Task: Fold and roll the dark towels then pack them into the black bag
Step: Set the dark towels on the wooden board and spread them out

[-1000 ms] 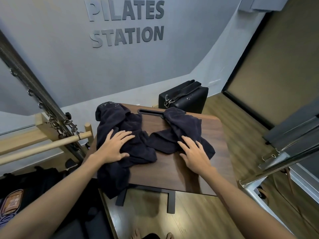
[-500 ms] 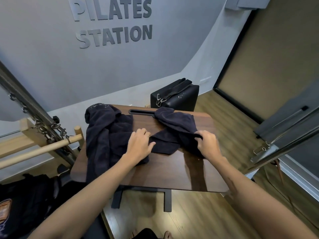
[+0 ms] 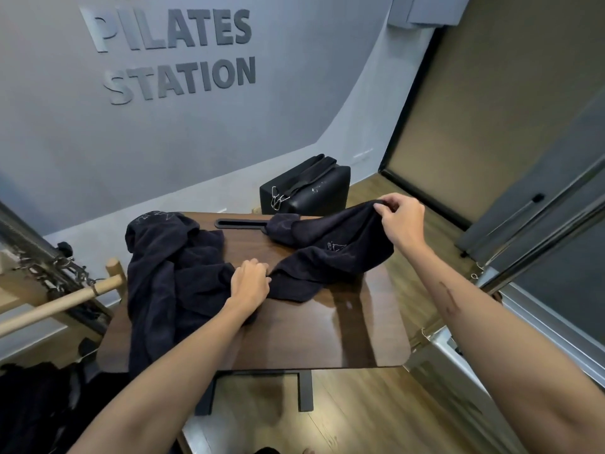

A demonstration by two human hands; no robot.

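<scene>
Now both hands' fingers (image 3: 383, 204) pinch opposite corners of one towel (image 3: 330, 257).

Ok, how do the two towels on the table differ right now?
The right towel is pulled out between both hands: the right hand lifts one corner and the left hand pinches another at the table. The left towel lies untouched in a crumpled heap. It hangs over the table's left and near edges; the right towel does not. Both are dark and unfolded.
</scene>
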